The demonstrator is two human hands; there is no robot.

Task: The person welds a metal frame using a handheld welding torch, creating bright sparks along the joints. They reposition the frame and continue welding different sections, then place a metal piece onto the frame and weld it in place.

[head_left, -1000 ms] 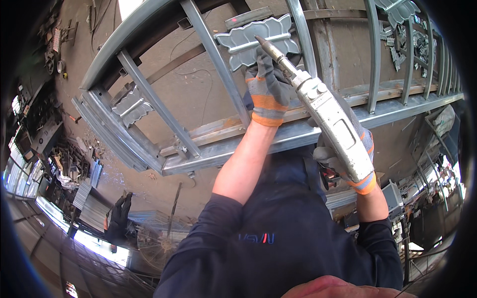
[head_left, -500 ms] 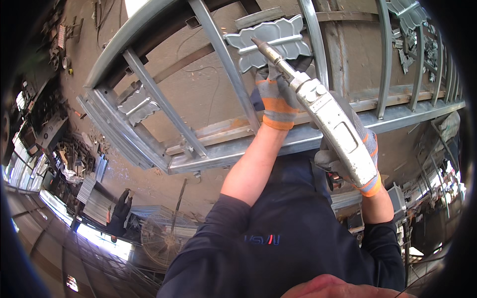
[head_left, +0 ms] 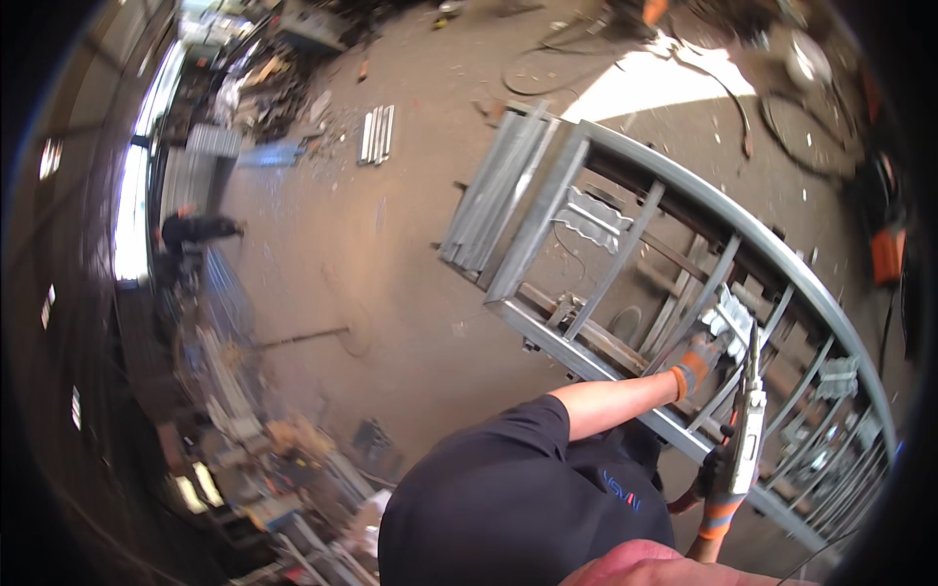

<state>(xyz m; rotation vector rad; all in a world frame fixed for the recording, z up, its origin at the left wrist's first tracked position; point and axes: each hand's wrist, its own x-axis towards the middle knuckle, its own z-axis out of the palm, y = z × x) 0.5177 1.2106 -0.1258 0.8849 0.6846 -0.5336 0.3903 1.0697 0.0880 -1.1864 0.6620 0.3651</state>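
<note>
My left hand (head_left: 699,359), in a grey and orange glove, reaches over the metal frame (head_left: 635,151) and grips the near edge of a wavy silver ornamental metal plate (head_left: 728,314). The fingertips are partly hidden by the plate. My right hand (head_left: 721,491), in a matching glove, is wrapped round the body of a silver-white welding gun (head_left: 748,435). The gun's narrow nozzle points away from me, with its tip close beside the plate. The plate sits between two bars of the frame.
A similar plate (head_left: 596,217) sits in the frame's left bay, another (head_left: 837,378) towards the right. Metal bars (head_left: 498,186) lie beside the frame's left end. Hoses (head_left: 782,117) curl across the floor beyond. Far left, another person (head_left: 200,230) stands near stacked sheets.
My view has swung left and drawn back, so the frame now appears smaller and to the right. Plate and welding gun stay in my hands; the nozzle now lies beside the plate.
</note>
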